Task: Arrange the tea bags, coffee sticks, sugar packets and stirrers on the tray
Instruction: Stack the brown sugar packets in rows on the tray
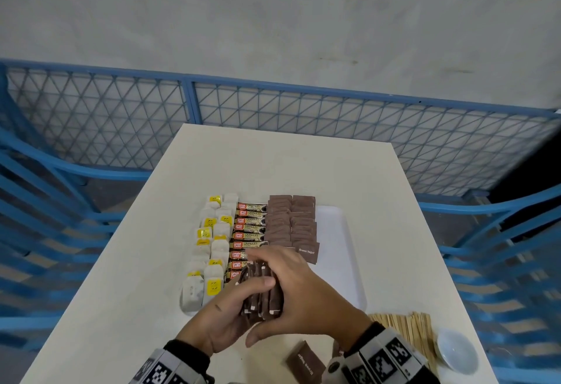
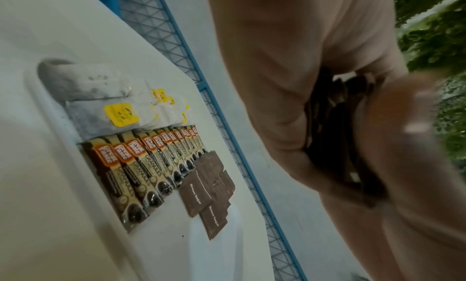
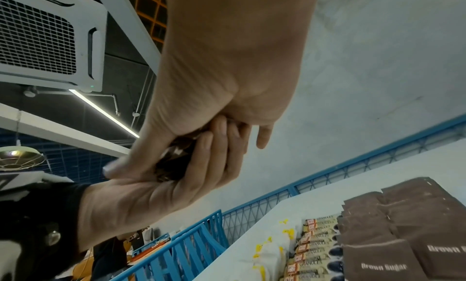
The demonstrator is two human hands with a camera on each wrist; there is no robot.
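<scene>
Both my hands are together on a stack of brown sugar packets (image 1: 261,292): my left hand (image 1: 221,317) cradles it from below, my right hand (image 1: 306,301) clamps it from above. Beyond them the tray (image 1: 340,232) carries tea bags (image 1: 209,250), coffee sticks (image 1: 249,226) and laid sugar packets (image 1: 291,223). Stirrers (image 1: 406,329) lie beside my right wrist. The packets look light, thin and slick; I judge a flat-face pinch safest, lest they fan out.
</scene>
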